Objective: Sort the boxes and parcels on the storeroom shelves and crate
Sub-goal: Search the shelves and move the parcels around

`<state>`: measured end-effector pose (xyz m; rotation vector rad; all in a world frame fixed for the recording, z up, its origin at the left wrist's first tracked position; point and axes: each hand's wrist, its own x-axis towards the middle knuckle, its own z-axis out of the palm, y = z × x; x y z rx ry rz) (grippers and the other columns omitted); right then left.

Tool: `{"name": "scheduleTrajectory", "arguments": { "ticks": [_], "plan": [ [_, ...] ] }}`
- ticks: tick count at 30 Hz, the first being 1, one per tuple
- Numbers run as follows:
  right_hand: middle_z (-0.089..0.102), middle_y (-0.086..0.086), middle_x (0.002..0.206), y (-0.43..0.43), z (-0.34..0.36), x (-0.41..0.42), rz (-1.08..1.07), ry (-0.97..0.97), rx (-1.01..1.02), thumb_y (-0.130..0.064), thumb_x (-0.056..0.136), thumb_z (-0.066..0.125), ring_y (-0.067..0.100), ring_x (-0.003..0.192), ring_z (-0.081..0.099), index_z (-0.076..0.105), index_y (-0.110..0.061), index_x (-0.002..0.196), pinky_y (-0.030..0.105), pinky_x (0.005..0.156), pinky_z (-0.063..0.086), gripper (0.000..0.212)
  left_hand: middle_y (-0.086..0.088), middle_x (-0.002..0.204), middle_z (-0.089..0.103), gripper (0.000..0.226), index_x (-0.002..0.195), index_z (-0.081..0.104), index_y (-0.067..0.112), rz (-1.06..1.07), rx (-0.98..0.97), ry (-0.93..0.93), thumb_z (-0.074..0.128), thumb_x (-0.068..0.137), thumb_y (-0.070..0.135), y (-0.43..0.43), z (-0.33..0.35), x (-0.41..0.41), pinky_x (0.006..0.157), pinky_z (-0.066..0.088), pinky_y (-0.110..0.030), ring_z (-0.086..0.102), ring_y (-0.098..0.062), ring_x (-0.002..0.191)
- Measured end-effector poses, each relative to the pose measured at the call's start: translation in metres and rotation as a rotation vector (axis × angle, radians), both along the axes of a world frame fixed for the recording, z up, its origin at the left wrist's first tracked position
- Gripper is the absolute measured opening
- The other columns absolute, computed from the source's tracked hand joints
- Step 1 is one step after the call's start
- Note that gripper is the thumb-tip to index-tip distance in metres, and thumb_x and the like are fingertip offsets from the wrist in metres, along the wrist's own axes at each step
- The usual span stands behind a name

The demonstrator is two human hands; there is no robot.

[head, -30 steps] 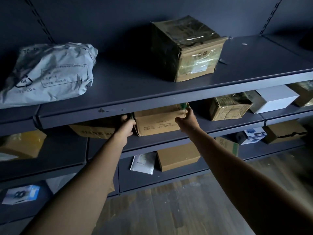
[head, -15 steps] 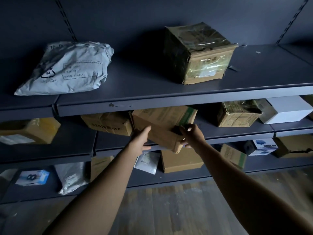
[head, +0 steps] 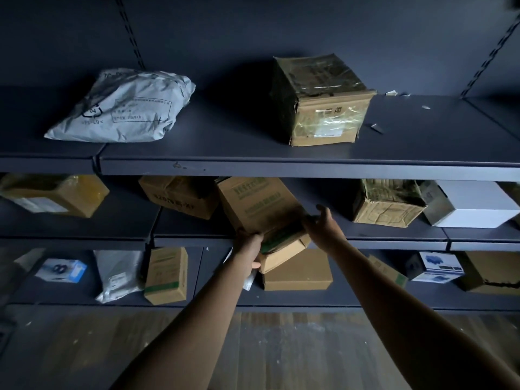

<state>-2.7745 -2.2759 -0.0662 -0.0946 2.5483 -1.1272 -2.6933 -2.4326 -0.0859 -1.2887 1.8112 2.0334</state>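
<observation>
- The room is a dim storeroom with dark metal shelves [head: 281, 166] set against a dark wall [head: 253, 29] and a wooden floor [head: 84, 347] below.
- On the top shelf a crumpled grey bag [head: 121, 108] lies to the left, and a taped box [head: 323, 102] stands well apart from it to the right.
- The middle shelf [head: 84, 235] carries several brown boxes and, at the far right, a white box [head: 475, 204]. More boxes and a bag sit on the shelf under it.
- The cardboard box [head: 259, 206] with green print is tilted at the front of the middle shelf. Its upper end is under the top shelf and its lower end hangs past the front edge.
- The left hand [head: 249, 246] grips the box's lower end, with its fingers curled round the bottom corner.
- The right hand [head: 322, 225] lies against the box's right edge with the thumb lifted clear. Its fingers are hidden, so it cannot be told whether they grip.
</observation>
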Motion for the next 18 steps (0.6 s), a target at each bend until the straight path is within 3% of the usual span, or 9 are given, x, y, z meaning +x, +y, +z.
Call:
{"name": "scheduleTrajectory", "arguments": {
  "ticks": [5, 8, 10, 14, 16, 18],
  "plan": [
    [0.048, 0.021, 0.132, 0.008, -0.014, 0.017, 0.085, -0.065, 0.064, -0.042, 0.097, 0.048, 0.038, 0.118, 0.049, 0.042, -0.021, 0.143, 0.039, 0.092, 0.045, 0.051, -0.01, 0.125, 0.054, 0.039, 0.133, 0.047, 0.011, -0.018, -0.096, 0.037, 0.053, 0.095, 0.011, 0.007, 0.014, 0.027, 0.084, 0.045, -0.034, 0.052, -0.025, 0.106],
    [0.054, 0.017, 0.124, 0.021, -0.013, 0.035, 0.002, -0.106, -0.062, -0.044, 0.093, 0.058, 0.032, 0.107, 0.056, 0.047, -0.017, 0.128, 0.044, 0.088, 0.051, 0.046, -0.005, 0.114, 0.058, 0.033, 0.126, 0.049, 0.015, -0.069, -0.113, 0.028, 0.055, 0.093, 0.017, 0.013, 0.02, 0.047, 0.097, 0.048, -0.043, 0.052, -0.024, 0.102],
    [0.056, 0.016, 0.12, 0.027, -0.008, 0.047, -0.049, -0.137, -0.2, -0.04, 0.091, 0.063, 0.03, 0.104, 0.059, 0.042, -0.014, 0.116, 0.045, 0.088, 0.052, 0.042, 0.005, 0.098, 0.053, 0.028, 0.114, 0.046, 0.02, -0.073, -0.122, 0.026, 0.057, 0.089, 0.02, 0.021, 0.026, 0.063, 0.097, 0.049, -0.046, 0.05, -0.02, 0.099],
    [0.058, 0.011, 0.109, 0.04, 0.005, 0.068, -0.033, -0.131, -0.314, -0.031, 0.091, 0.065, 0.026, 0.097, 0.06, 0.035, -0.013, 0.11, 0.043, 0.082, 0.053, 0.04, -0.002, 0.116, 0.058, 0.042, 0.112, 0.044, 0.022, -0.05, -0.142, 0.073, 0.07, 0.082, 0.036, 0.036, 0.037, 0.091, 0.089, 0.052, -0.042, 0.056, -0.02, 0.101],
    [0.057, 0.008, 0.106, 0.047, 0.007, 0.08, -0.02, -0.151, -0.382, -0.029, 0.09, 0.066, 0.021, 0.093, 0.059, 0.036, -0.012, 0.111, 0.032, 0.073, 0.052, 0.041, -0.001, 0.118, 0.058, 0.048, 0.116, 0.042, 0.017, -0.033, -0.158, 0.097, 0.074, 0.083, 0.031, 0.043, 0.047, 0.103, 0.088, 0.05, -0.038, 0.055, -0.017, 0.099],
    [0.058, 0.007, 0.109, 0.054, 0.009, 0.091, -0.017, -0.174, -0.435, -0.028, 0.091, 0.066, 0.02, 0.095, 0.06, 0.039, -0.014, 0.115, 0.032, 0.076, 0.053, 0.038, 0.002, 0.123, 0.056, 0.055, 0.123, 0.039, 0.015, -0.066, -0.235, 0.108, 0.075, 0.083, 0.024, 0.05, 0.058, 0.114, 0.091, 0.044, -0.034, 0.052, -0.016, 0.103]
  ]
}}
